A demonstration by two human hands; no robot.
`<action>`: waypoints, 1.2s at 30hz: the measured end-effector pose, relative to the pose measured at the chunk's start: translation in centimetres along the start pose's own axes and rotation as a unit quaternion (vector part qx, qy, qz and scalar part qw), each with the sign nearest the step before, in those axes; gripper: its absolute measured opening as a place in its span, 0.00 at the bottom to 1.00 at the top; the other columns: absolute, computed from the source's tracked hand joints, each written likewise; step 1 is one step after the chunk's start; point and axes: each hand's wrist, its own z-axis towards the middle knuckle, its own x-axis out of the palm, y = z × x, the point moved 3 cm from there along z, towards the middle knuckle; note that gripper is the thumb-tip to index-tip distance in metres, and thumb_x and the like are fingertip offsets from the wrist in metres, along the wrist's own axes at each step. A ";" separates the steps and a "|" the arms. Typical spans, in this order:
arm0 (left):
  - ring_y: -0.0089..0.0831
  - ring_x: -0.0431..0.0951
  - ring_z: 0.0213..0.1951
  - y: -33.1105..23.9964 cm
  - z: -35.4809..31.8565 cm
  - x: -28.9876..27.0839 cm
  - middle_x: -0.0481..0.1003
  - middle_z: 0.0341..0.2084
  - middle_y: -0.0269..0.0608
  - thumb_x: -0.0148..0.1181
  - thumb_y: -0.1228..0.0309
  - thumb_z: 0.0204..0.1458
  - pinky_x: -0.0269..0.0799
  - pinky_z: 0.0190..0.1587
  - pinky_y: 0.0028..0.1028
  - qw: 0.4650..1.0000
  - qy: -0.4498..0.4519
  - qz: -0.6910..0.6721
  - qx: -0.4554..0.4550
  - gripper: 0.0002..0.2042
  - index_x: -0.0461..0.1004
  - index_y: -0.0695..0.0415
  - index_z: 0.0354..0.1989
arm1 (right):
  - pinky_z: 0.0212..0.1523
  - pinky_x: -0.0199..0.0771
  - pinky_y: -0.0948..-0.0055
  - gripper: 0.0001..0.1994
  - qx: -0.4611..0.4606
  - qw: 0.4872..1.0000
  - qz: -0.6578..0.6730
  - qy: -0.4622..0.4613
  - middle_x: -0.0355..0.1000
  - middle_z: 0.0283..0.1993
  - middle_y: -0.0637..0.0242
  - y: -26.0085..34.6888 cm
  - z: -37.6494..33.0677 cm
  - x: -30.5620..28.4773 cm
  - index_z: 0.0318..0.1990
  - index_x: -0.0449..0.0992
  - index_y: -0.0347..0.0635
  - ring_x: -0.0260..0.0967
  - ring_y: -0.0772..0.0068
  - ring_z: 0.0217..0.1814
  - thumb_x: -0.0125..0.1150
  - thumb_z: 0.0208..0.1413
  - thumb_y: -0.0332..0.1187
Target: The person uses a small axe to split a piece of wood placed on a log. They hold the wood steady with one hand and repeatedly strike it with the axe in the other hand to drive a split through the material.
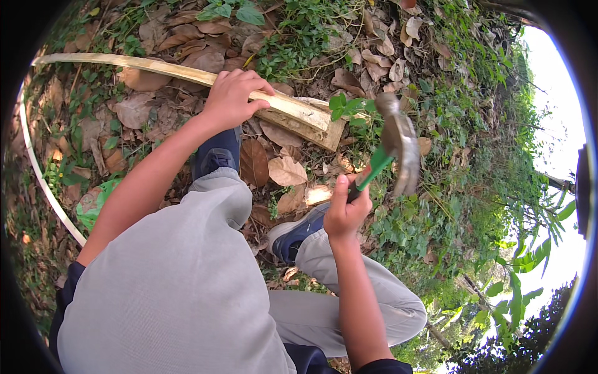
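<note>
Long wooden strip (298, 111) apparently laid over a flat board (331, 136), contact partly hidden; leaf litter (205, 59) seen around the strip. Strip clasped from above by left hand (230, 101), fingers curled over it, thumb spread along its near edge. Hammer (372, 166) held up to the strip's right by right hand (347, 213), fingers closed round the handle. Blue shoes (290, 242) planted nearside of the strip.
</note>
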 end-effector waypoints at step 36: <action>0.32 0.72 0.50 0.2 0.4 -0.2 0.77 0.43 0.28 0.69 0.59 0.54 0.60 0.56 0.34 1.000 0.005 0.003 0.001 0.11 0.83 0.43 0.44 | 0.38 0.72 0.44 0.16 0.168 0.950 -0.177 0.196 0.75 0.29 0.39 -7.6 -3.3 3.5 0.40 0.75 0.33 0.75 0.31 0.34 0.59 0.66 0.41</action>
